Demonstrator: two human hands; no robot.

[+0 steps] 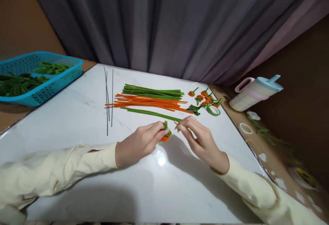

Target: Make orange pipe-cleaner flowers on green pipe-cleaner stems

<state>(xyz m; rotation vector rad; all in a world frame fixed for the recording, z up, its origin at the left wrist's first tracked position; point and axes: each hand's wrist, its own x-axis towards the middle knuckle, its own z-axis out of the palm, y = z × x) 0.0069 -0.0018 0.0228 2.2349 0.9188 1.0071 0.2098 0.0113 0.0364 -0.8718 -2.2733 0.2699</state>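
Note:
My left hand (144, 141) pinches a small orange pipe-cleaner pumpkin (166, 138) with a green top and an upright green stem. Just to its right, my right hand (199, 139) has thumb and fingertips closed on a thin pale stick (176, 123), of which only the tip shows. A gap separates the stick from the pumpkin. Beyond the hands lie a few loose green pipe cleaners (151, 114), a pile of orange pipe cleaners (146, 102) and a bundle of green pipe cleaners (154, 92). Several finished pumpkins (199, 98) sit at the back right.
Beside those pumpkins are green tape (213, 110) and curled green pieces (194, 109). Three dark wires (112, 98) lie left of the piles. A blue basket (56, 86) with green leaves stands far left. On the right are a lidded cup (250, 96) and a white ring (245, 128).

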